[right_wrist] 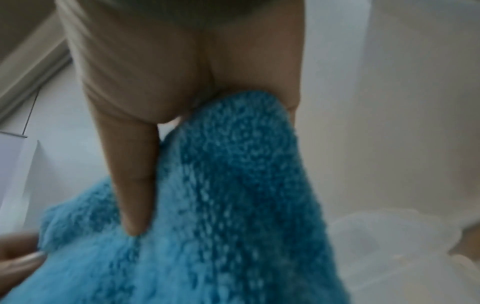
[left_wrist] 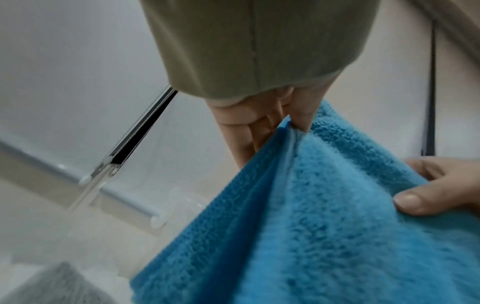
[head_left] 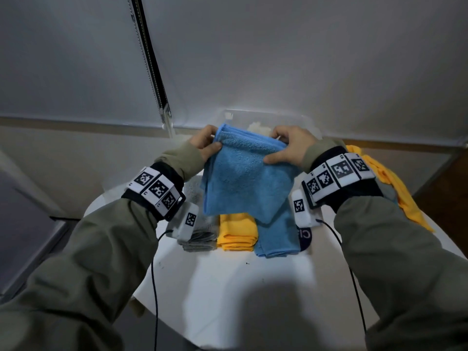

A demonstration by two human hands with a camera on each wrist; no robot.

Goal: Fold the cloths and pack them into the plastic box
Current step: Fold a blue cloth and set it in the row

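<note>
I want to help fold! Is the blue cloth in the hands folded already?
Folded, at least once: the blue cloth hangs doubled, layered edges pinched together by the left hand and right hand.

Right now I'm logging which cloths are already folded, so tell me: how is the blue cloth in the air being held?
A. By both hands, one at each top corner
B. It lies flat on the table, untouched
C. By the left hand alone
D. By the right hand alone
A: in the head view the left hand and the right hand each pinch a top corner of the blue cloth, which hangs above the folded stacks.
</note>
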